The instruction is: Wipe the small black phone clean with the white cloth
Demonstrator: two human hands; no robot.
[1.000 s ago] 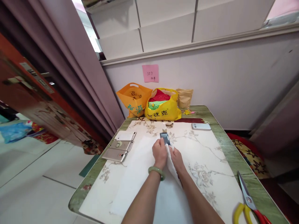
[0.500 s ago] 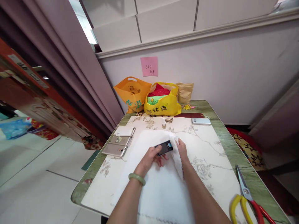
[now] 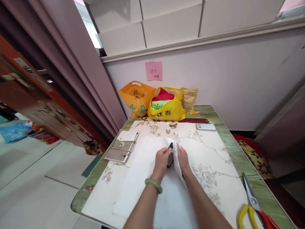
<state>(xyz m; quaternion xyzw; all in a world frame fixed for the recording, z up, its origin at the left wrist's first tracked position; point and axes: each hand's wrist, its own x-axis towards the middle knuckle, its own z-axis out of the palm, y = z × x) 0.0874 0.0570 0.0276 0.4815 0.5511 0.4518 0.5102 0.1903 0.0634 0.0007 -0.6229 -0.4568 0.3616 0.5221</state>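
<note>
My left hand [image 3: 162, 160], a green bangle on its wrist, is closed around a small black mobile phone [image 3: 170, 162]. The phone is tilted up on edge, and its face is mostly turned out of sight. Close beside it, my right hand [image 3: 183, 160] grips a raised edge of a white cloth [image 3: 140, 178]. That edge stands up between the phone and my right palm, against or very near the phone. The rest of the cloth lies spread on the table under both hands and forearms.
Several phones lie about: white [image 3: 127, 136], gold [image 3: 117, 155] and one between at left, a silver one [image 3: 206, 127] at back right. Scissors [image 3: 254, 201] rest at the right edge. A small bottle [image 3: 168, 129], orange bag [image 3: 137, 98] and yellow bag [image 3: 166, 109] stand behind.
My left hand has moved right and turned the phone from lying nearly flat to upright on edge, closer to the lifted cloth edge. My right hand still grips the cloth.
</note>
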